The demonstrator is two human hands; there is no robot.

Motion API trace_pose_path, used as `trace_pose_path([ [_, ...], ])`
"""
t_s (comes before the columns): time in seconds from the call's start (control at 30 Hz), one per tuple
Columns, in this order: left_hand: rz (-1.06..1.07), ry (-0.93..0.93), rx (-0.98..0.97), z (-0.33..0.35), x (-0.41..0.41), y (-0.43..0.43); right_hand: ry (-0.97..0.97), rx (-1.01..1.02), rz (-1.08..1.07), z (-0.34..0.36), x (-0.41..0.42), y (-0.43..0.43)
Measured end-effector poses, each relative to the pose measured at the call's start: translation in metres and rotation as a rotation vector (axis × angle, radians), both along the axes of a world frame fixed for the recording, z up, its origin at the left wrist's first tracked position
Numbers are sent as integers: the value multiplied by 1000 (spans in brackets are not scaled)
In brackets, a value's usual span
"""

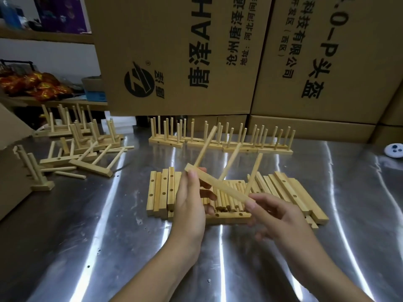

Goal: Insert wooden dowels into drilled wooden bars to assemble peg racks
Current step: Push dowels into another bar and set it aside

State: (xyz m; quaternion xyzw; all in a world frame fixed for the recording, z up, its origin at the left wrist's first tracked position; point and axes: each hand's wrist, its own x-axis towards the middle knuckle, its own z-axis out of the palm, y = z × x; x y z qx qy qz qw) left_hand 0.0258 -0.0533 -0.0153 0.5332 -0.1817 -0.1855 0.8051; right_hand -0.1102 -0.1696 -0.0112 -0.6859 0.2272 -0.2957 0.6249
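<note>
Fingers [192, 176] of your left hand [189, 201] are clamped on one end of the bar [218, 184], those of your right hand [279, 216] on the other, so it hangs tilted just above the pile of drilled bars [161, 192] on the counter [98, 236]. That grip leaves its three dowels [231, 160] free, probably for checking seating.
</note>
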Motion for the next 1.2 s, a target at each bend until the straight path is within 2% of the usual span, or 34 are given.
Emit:
trace_pose_path([
  [0.1, -19, 67, -19, -1, -6, 1, 48, -73, -94, 13, -5, -18],
  [0.17, -16, 0, 11, -8, -16, -2, 108, -210, -128, 32, 0, -37],
  [0.23, -16, -221, 61, -15, -30, -6, 160, -352, -149, 50, 20, -59],
  [0.33, -237, -580, 184, -19, -45, -12, 275, -478, -192, 63, 75, -90],
  [0.43, -386, -746, 294, -21, -41, -13, 391, -451, -178, 54, 141, -115],
  [0.57, -315, -691, 286, -22, -32, -18, 490, -397, -164, 20, 212, -133],
  [0.7, -333, -648, 346, -22, -26, -22, 579, -470, -189, -8, 251, -152],
  [1.03, -376, -559, 495, -35, -27, -31, 746, -643, -278, -20, 271, -171],
  [1.2, -300, -568, 509, -37, -29, -35, 785, -745, -304, -19, 276, -167],
])
